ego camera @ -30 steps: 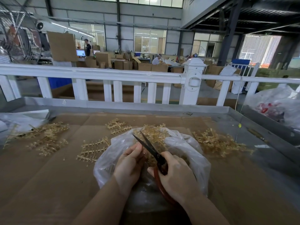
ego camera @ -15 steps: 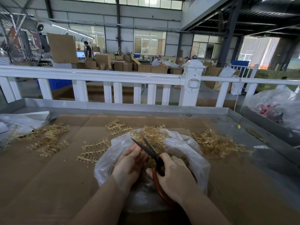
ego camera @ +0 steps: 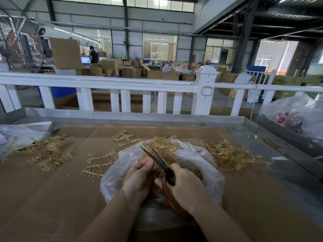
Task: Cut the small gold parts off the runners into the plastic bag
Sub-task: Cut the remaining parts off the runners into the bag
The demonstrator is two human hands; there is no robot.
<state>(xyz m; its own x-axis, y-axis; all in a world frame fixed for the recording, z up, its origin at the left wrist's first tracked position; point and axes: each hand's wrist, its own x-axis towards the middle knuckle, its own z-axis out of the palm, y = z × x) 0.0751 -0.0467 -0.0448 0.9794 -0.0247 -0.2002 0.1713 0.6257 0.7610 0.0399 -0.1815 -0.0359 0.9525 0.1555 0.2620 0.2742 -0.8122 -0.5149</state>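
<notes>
Two hands over an open bag (ego camera: 206,165), mid-cut.

Right hand (ego camera: 185,187) curled round the reddish handles of the scissors (ego camera: 162,164), blades parted in a narrow V, tips aimed up and left above the bag mouth. Left hand (ego camera: 139,177) just beside the blades, fingers curled in toward the cut, pinching something too hidden to make out. Inside the bag, behind the blades, a heap of gold parts (ego camera: 164,147). On the cardboard (ego camera: 57,194) around it, runners: one flat (ego camera: 99,163) just left of the bag, another (ego camera: 125,137) farther back, a loose pile (ego camera: 49,151) well to the left beside more clear plastic, a tangled pile (ego camera: 232,154) just right of the bag. Behind the metal tray rim (ego camera: 157,117), a white railing (ego camera: 104,82).
</notes>
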